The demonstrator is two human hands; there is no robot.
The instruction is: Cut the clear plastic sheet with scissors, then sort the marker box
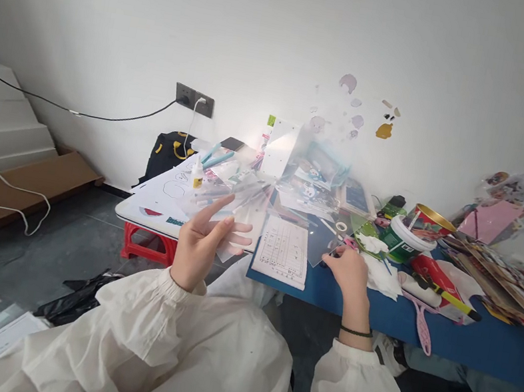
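Note:
My left hand (206, 240) is raised, its fingers pinching a clear plastic packet of pens or sticks (236, 197) that tilts up to the right. My right hand (349, 269) rests low on the blue table (494, 345), fingers curled on a small dark object with a pink part (347, 243); I cannot make out what it is. A clear plastic sheet (323, 234) lies just beyond that hand. A printed white sheet (283, 248) lies between the two hands. Both arms wear loose white sleeves, and a dark band circles the right wrist.
A white board with drawings (159, 201) sits on a red stool (149, 245) at left, with a small glue bottle (198, 174). Tins (427, 222), a green tub, tissue, a pink comb (422, 322) and sticker sheets crowd the right. Cardboard and cables lie on the floor at left.

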